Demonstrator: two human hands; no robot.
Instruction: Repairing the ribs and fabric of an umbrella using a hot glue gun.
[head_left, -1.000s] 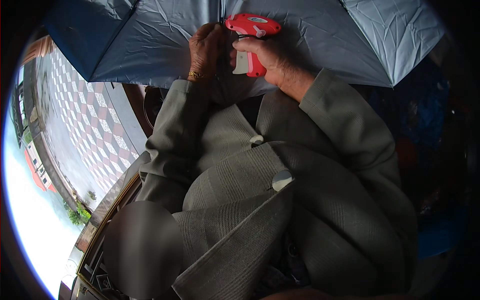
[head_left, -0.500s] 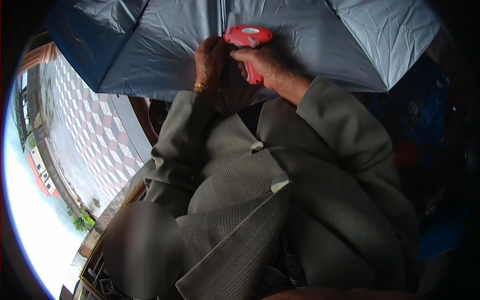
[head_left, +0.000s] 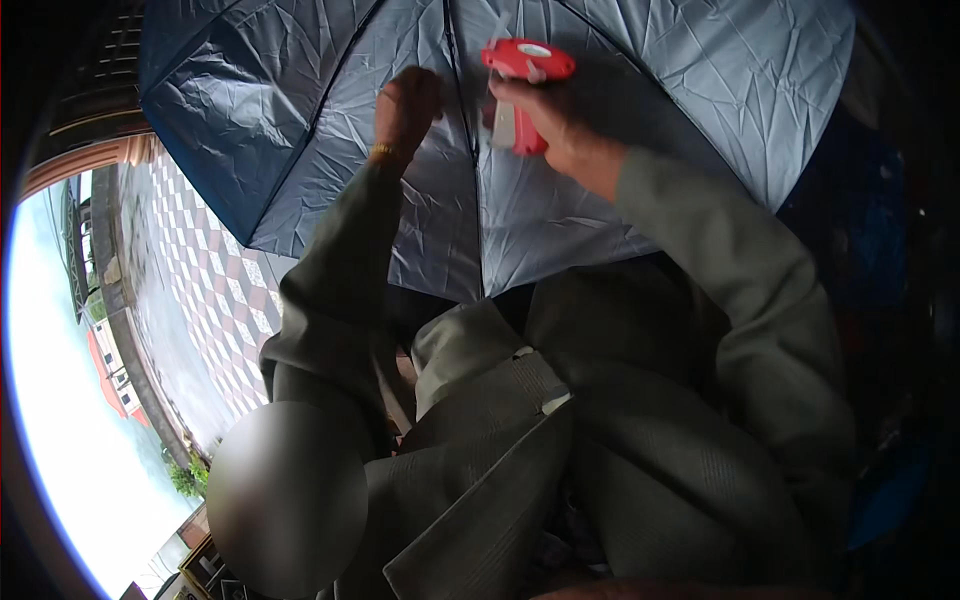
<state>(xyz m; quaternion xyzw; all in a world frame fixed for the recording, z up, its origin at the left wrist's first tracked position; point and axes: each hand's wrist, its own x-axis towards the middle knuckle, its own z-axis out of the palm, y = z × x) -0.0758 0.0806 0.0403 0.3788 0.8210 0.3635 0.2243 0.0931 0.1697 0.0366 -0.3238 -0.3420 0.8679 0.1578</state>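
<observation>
A grey-blue umbrella (head_left: 570,215) is spread open in front of me, the ribs of its creased silvery canopy facing me. My right hand (head_left: 560,125) grips a red pistol-shaped hand tool (head_left: 530,62) with a pale oval on its side and a light trigger-like part. The tool is held over the canopy, right of the middle rib (head_left: 466,130). On the left of that rib is my left hand (head_left: 408,105), a gold-coloured bracelet at its wrist. Its fingers are curled closed; whatever they hold, if anything, does not show.
Beyond the umbrella's left edge lies a patterned tiled floor (head_left: 205,270), with daylight outside. A blue thing (head_left: 890,505) is in the dark area to the right. My grey-green coat (head_left: 640,450) fills the lower part, and a blurred disc (head_left: 287,500) hides the lower left.
The umbrella reaches lower toward me and shows more of its ribs. My hands have moved apart: the left slightly left, the right rightward with the red tool, off the middle rib.
</observation>
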